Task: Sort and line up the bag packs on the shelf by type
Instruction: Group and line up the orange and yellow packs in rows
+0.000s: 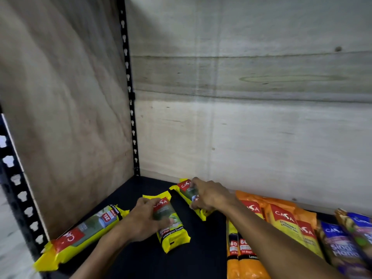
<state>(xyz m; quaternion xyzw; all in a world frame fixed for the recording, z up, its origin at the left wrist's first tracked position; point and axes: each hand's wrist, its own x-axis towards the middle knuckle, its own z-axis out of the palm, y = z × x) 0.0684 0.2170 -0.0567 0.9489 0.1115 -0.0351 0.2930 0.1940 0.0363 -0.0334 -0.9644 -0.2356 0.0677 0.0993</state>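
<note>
Working the left corner of the black shelf [141,258], both hands on yellow packs at once. Nearest, at 7 o'clock, a long yellow 25L pack [84,230] lies against the plywood side wall, long axis running 7 to 1, red brand end toward the viewer; probably parked there as the start of a row. At 5 o'clock, orange packs [244,252] and purple packs [342,244] overlap in a loose pile, apparently not yet lined up.

Centre: left hand [144,222] grips a short lemongrass pack [171,224], fingers curled over its upper half. Its long axis runs roughly 11 to 5, red logo end away. Likely being turned to match its neighbours.

Farther, toward 12 o'clock: right hand [207,195] holds a second yellow pack [191,198] near the back wall, fingers clamped round its middle. Axis also about 11 to 5, logo end far. Same type as the left-hand pack, so probably being paired beside it.
</note>
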